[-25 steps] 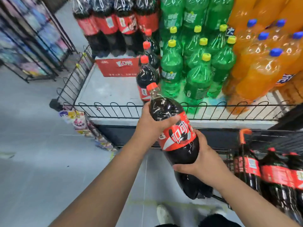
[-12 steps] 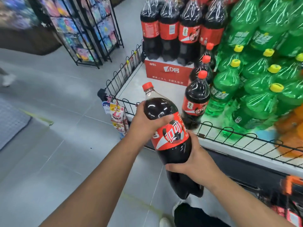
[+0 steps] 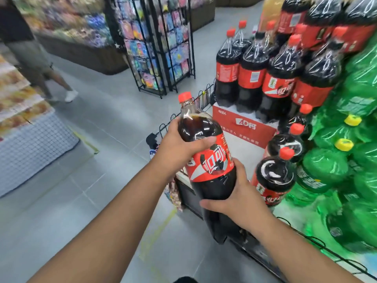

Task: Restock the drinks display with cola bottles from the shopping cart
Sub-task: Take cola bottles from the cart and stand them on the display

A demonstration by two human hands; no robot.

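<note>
I hold a large cola bottle [image 3: 208, 160] with a red cap and red label, tilted, in front of the display's left corner. My left hand [image 3: 179, 146] grips its upper body below the shoulder. My right hand [image 3: 236, 199] wraps round its lower part from the right. The drinks display [image 3: 242, 148] has a white deck with a low black wire rail. A row of cola bottles [image 3: 275, 176] stands on the deck to the right of my bottle. More cola bottles [image 3: 251, 74] stand wrapped on a red box [image 3: 244, 125] behind. The shopping cart is out of view.
Green soda bottles [image 3: 334, 160] fill the display's right side. A tall black wire rack [image 3: 161, 43] of coloured packets stands on the grey floor behind. A person [image 3: 36, 58] walks at the far left, next to a shelf [image 3: 22, 123] with a mesh front.
The view has swung left, away from the cart. The bottle, held by both hands as before, has moved towards the display's left end, beside the row of cola bottles.
</note>
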